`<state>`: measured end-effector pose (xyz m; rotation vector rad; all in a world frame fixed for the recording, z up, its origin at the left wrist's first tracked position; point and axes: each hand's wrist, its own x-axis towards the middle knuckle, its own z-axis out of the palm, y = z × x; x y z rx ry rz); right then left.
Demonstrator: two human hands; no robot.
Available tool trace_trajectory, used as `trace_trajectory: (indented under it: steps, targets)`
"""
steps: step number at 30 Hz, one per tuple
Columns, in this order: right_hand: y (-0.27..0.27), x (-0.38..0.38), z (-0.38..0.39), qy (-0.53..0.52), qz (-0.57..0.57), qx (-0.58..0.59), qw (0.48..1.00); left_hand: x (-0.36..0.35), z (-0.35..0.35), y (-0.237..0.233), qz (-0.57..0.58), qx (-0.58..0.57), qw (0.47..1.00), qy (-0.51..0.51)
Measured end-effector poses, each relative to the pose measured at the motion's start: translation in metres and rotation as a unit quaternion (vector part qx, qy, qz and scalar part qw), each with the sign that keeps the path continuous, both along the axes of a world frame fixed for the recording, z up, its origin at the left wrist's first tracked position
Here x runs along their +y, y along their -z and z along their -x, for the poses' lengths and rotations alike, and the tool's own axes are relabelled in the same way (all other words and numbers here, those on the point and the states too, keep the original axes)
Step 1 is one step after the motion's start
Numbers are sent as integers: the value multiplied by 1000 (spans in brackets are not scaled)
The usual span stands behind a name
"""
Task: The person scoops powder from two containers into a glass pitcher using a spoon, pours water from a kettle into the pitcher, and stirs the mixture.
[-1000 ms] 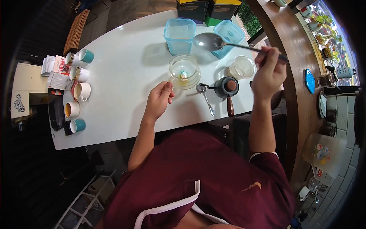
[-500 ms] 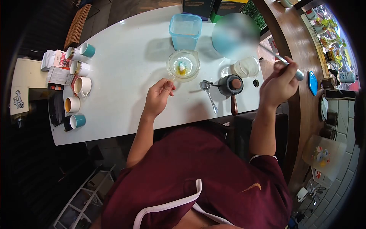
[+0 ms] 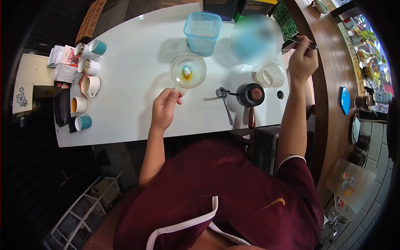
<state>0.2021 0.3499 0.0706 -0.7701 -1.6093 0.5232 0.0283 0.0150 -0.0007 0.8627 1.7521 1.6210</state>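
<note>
My left hand (image 3: 165,109) is closed around the handle of a clear glass measuring cup (image 3: 201,79), lifted over the table. White and yellow stuff lies in its bottom. Out to the right, my right hand (image 3: 303,60) is raised, its fingers wrapped round a slim metal utensil (image 3: 290,39) whose working end I cannot make out. Just below and left of that hand stands a clear round tub (image 3: 276,74). A dark round vessel (image 3: 246,100) with a wooden handle sits nearer me, beside a metal spoon (image 3: 227,110).
A blue plastic container (image 3: 203,43) stands behind the cup. Right of it, a round light-blue thing (image 3: 254,46) is blurred out. Several mugs (image 3: 89,85) line the left side of the white table (image 3: 129,100). Boxes (image 3: 218,9) stand at the back; a wooden counter (image 3: 329,83) runs along the right.
The cup in my left hand has shifted slightly left. My right hand has moved up and away, turning the utensil. The view has tilted a little.
</note>
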Motion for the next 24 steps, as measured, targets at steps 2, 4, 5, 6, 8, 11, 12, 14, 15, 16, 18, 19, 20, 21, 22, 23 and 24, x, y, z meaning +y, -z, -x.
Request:
trace_trajectory:
  steps: [2, 4, 5, 6, 8, 11, 12, 14, 15, 16, 18, 19, 20, 21, 22, 23, 24]
  targets:
    - [5, 2, 6, -23, 19, -65, 997, -1, -5, 0, -8, 4, 1000, -24]
    - [8, 0, 13, -18, 31, -138, 990, -3, -10, -1, -6, -5, 999, -52]
    - [10, 2, 15, -26, 27, -163, 986, -5, -12, 0, -5, -4, 998, -55]
    - [13, 6, 19, -33, 24, -188, 981, -7, -13, 2, 3, 0, 998, -61]
    - [17, 11, 25, -52, 12, -193, 980, -9, -16, 2, 12, 3, 998, -69]
    - [18, 12, 30, -62, 3, -225, 972, -10, -22, 4, 16, -2, 996, -89]
    - [18, 12, 32, -54, 6, -250, 967, -11, -24, 5, 23, -3, 995, -94]
    - [30, 20, 34, -64, -17, -240, 969, -12, -27, 5, 29, -3, 994, -103]
    - [31, 20, 35, -67, -10, -237, 969, -12, -29, 3, 25, -9, 994, -107]
    - [32, 20, 36, -69, -2, -234, 970, -11, -30, 2, 22, -15, 993, -111]
    - [30, 21, 35, -65, 22, -243, 968, -13, -29, 4, 25, -14, 993, -113]
    - [29, 20, 35, -57, 47, -253, 965, -14, -29, 5, 28, -12, 993, -111]
    - [27, 18, 34, -58, 47, -253, 965, -14, -29, 4, 28, -12, 993, -112]
    - [24, 16, 33, -49, 73, -254, 963, -13, -30, 4, 22, -17, 993, -113]
    - [22, 15, 32, -41, 99, -255, 961, -12, -29, 3, 15, -21, 993, -113]
    - [23, 16, 32, -40, 98, -254, 961, -12, -29, 3, 15, -20, 993, -112]
    - [25, 18, 31, -30, 109, -234, 966, -12, -28, 3, 15, -20, 994, -108]
